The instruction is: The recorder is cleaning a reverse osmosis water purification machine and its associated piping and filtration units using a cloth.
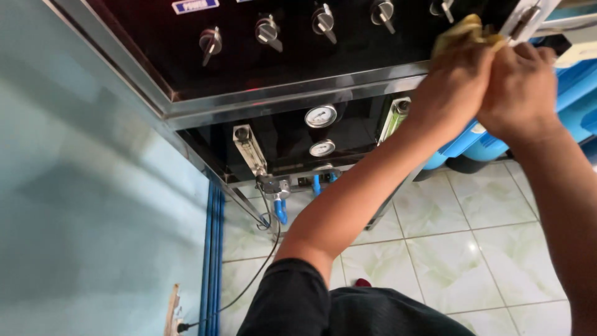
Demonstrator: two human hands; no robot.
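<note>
**Yellow cloth pressed at the corner of a black panel**

Yellow was the cloth (463,31), bunched up at the upper right, against the black panel (249,68) near its steel frame (292,93). My left hand (451,81) was closed around the cloth from below. My right hand (519,87) was just beside it, fingers curled over the same cloth; how firmly it gripped, I could not tell. To do this well, I judged the cloth needed flat, even pressure and short strokes around the metal knobs (267,30), so that none got turned by accident.

As for labels, a small blue rectangular one (194,5) with white lettering sat at the top edge of the panel. Below the frame were two round white gauges (321,116). Blue round containers (485,146) stood at the right on the pale tiled floor (460,249).
</note>
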